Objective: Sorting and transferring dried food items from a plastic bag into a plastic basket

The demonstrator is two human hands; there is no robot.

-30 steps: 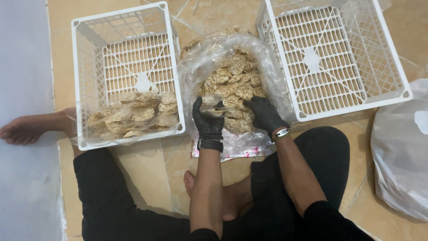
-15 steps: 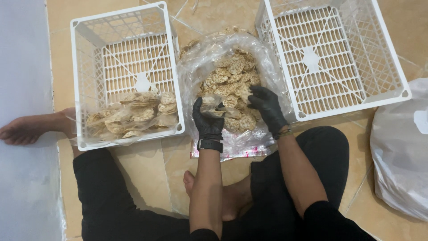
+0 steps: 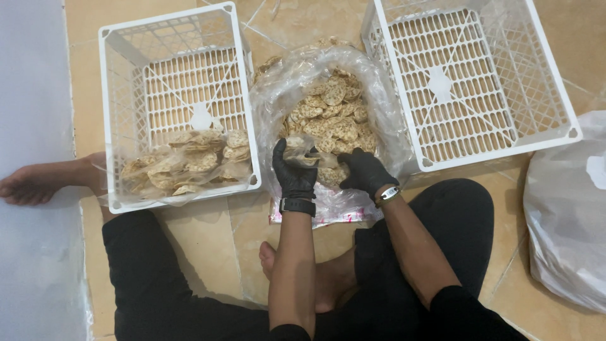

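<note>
Both hands are working inside a large clear plastic bag (image 3: 379, 95) of round, pale-brown crackers (image 3: 331, 120) that is lying open on the tiled floor (image 3: 202, 252) between two white plastic crates. Wearing a black glove and a dark wristband, the left hand (image 3: 294, 170) is closing its fingers around a small clear packet of crackers (image 3: 302, 151) at the near edge of the pile, with the packet showing between thumb and fingers. Also gloved in black, with a light band at the wrist, the right hand (image 3: 367, 172) is curling down into the crackers just beside the left one; its fingers are bent together, but what they are gripping is hidden under the palm, so I cannot tell whether it is clamped on anything.

Left of the bag, touching it, the left crate (image 3: 113, 82) is holding several filled clear packets (image 3: 183, 165) heaped against its near wall. On the other side, the right crate (image 3: 549, 76) is sitting with its slotted bottom bare. A pink-printed flat wrapper (image 3: 328, 215) is peeking out from under the big bag's near edge. Further right, a white plastic sack (image 3: 568, 240) is resting on the floor, well apart from the hands. The person is sitting on the floor in black trousers, with one bare foot (image 3: 31, 184) stretching out beside the left crate.
</note>
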